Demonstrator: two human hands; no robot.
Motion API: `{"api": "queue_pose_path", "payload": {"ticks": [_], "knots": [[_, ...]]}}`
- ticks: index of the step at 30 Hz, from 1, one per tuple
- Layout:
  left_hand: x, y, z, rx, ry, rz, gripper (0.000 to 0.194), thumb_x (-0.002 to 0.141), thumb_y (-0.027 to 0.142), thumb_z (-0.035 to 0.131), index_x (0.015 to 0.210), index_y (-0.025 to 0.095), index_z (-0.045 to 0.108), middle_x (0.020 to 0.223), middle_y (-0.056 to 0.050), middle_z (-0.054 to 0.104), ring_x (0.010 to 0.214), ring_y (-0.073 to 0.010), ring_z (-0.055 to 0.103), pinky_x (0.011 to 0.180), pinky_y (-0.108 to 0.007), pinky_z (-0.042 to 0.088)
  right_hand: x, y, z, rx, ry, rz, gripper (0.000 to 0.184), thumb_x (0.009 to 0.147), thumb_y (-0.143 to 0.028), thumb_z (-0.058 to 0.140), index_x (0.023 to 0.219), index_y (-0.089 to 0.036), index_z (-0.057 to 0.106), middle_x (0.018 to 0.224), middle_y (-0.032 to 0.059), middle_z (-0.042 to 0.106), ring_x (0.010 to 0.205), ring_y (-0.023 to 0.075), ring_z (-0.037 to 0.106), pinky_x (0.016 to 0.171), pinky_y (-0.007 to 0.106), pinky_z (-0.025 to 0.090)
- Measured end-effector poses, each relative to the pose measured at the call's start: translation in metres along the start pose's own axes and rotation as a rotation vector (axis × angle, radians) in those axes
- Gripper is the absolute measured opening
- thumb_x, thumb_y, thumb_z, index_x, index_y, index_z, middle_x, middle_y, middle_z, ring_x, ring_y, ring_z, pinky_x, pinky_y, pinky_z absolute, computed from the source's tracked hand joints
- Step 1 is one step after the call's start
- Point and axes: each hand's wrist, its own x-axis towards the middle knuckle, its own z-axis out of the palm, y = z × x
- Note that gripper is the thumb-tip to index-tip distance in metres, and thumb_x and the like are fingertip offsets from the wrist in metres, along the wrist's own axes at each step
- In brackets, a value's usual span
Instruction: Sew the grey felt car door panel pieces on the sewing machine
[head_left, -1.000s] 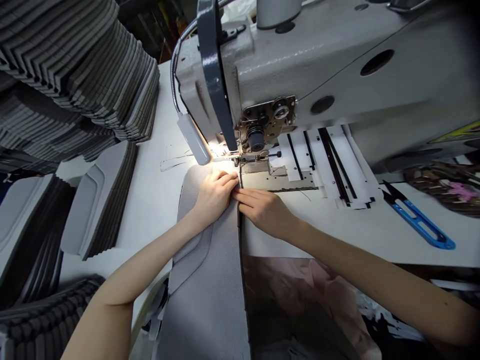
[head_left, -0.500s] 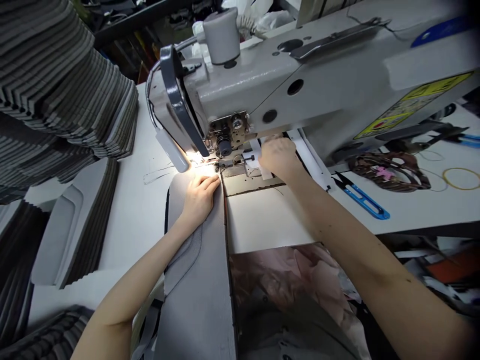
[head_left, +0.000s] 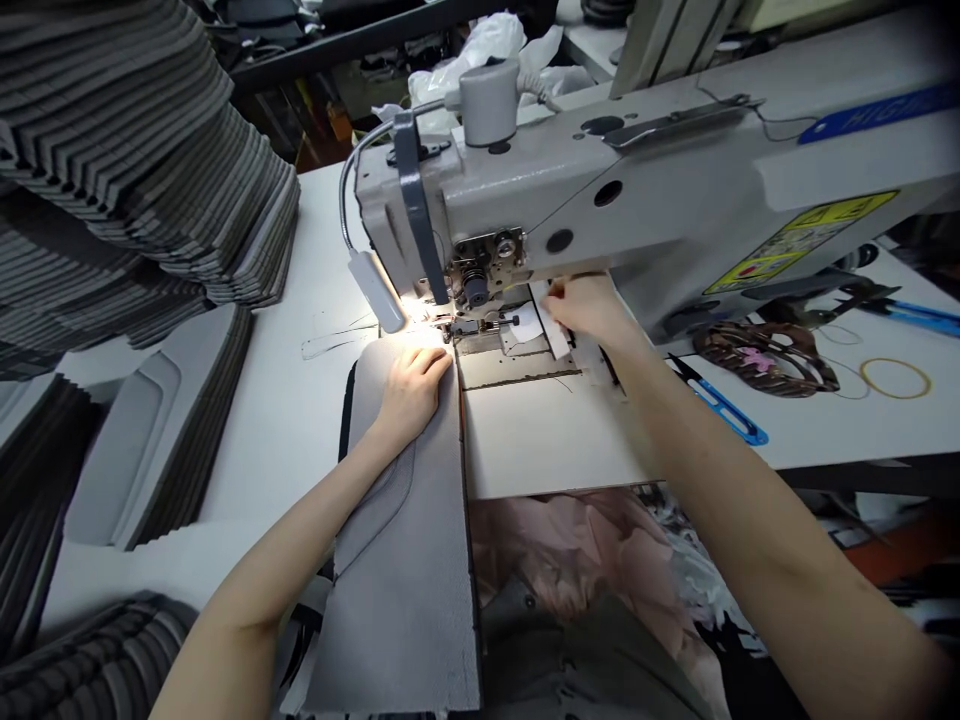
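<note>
My left hand (head_left: pixel 411 392) lies on a grey fabric panel (head_left: pixel 401 620), fingers stretched out close to the lit presser foot (head_left: pixel 448 328) of a sewing machine (head_left: pixel 540 190). The panel's far end reaches under the machine head, and its near end hangs toward my lap. Under the machine arm, my right hand (head_left: pixel 591 306) is closed, with thumb and fingertips pinching a narrow white strip (head_left: pixel 556 334). That strip slants over the bed just right of the needle area. The fingers' far side is hidden.
Tall stacks of grey panels (head_left: pixel 180 150) stand at the left, with shaped grey pieces (head_left: pixel 142 440) nearer. Blue thread snips (head_left: pixel 724 405), a brown hair clip (head_left: pixel 761 360) and a yellow band (head_left: pixel 896 378) lie right. A small lamp (head_left: pixel 377 290) hangs beside the needle.
My view has shifted slightly, so the machine sits further right in it. My right hand has turned and drawn a little right, its pinch on the white strip now showing. My left hand stays on the panel.
</note>
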Motion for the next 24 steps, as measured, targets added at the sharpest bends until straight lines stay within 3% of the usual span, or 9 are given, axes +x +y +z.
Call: {"api": "queue_pose_path", "payload": {"ticks": [1,4,7,9,12,15,20,24], "knots": [[0.0,0.001,0.0,-0.001,0.0,0.0,0.04,0.095,0.008,0.036,0.117,0.018,0.067,0.122,-0.011,0.069,0.111,-0.0257,0.058,0.096,-0.041,0.048,-0.013,0.0,0.001,0.133,-0.041,0.018,0.028,0.091,-0.038,0.058,0.072,-0.018,0.06,0.064,0.0076,0.068,0.075,0.0234,0.071,0.076,0.038,0.059],[-0.001,0.002,-0.001,-0.01,0.01,-0.008,0.038,0.094,0.006,0.036,0.114,0.019,0.066,0.12,-0.008,0.069,0.108,-0.0244,0.058,0.096,-0.04,0.047,-0.059,-0.012,0.023,0.92,-0.159,0.071,0.032,0.079,-0.045,0.074,0.072,-0.02,0.055,0.066,0.0036,0.07,0.069,0.0199,0.073,0.07,0.035,0.063],[-0.001,0.002,0.0,-0.048,0.032,-0.039,0.032,0.092,0.005,0.038,0.108,0.018,0.063,0.113,-0.01,0.069,0.105,-0.025,0.058,0.092,-0.039,0.047,-0.099,-0.037,0.055,1.25,0.038,0.053,0.034,0.077,-0.049,0.078,0.082,-0.02,0.06,0.074,0.0025,0.074,0.075,0.0206,0.076,0.079,0.038,0.064],[-0.002,0.001,0.001,-0.098,0.066,-0.099,0.026,0.09,0.006,0.041,0.103,0.017,0.06,0.105,-0.011,0.068,0.1,-0.0248,0.059,0.088,-0.037,0.049,-0.114,-0.052,0.07,1.205,0.172,-0.031,0.026,0.087,-0.046,0.07,0.089,-0.021,0.065,0.083,0.0038,0.077,0.082,0.0214,0.077,0.083,0.039,0.064],[-0.002,-0.001,0.0,-0.189,0.156,-0.249,0.017,0.092,0.01,0.041,0.097,0.019,0.055,0.098,-0.01,0.064,0.095,-0.0226,0.061,0.087,-0.035,0.05,-0.12,-0.06,0.081,0.901,0.307,-0.32,0.014,0.096,-0.034,0.06,0.095,-0.023,0.068,0.11,0.0064,0.077,0.104,0.0221,0.074,0.091,0.037,0.062],[-0.003,-0.001,-0.004,-0.271,0.232,-0.329,0.018,0.096,0.013,0.039,0.1,0.019,0.056,0.102,-0.009,0.066,0.098,-0.0207,0.062,0.089,-0.034,0.051,-0.116,-0.056,0.087,0.505,0.293,-0.581,0.019,0.099,-0.02,0.049,0.099,-0.023,0.068,0.128,0.006,0.07,0.112,0.0201,0.07,0.091,0.033,0.061],[-0.002,0.003,-0.009,-0.341,0.145,-0.05,0.025,0.094,0.014,0.042,0.105,0.019,0.065,0.112,-0.007,0.071,0.107,-0.0213,0.063,0.098,-0.039,0.049,-0.109,-0.053,0.097,0.133,0.303,-0.673,0.026,0.1,-0.011,0.044,0.106,-0.016,0.068,0.125,0.0107,0.072,0.117,0.0204,0.068,0.096,0.032,0.059],[-0.001,0.005,-0.01,-0.332,0.121,-0.032,0.023,0.094,0.021,0.048,0.108,0.018,0.066,0.116,-0.008,0.072,0.106,-0.0235,0.062,0.098,-0.044,0.049,-0.107,-0.057,0.098,0.084,0.313,-0.686,0.027,0.101,-0.012,0.044,0.112,-0.012,0.068,0.126,0.0127,0.071,0.12,0.0199,0.066,0.098,0.032,0.057]]}}
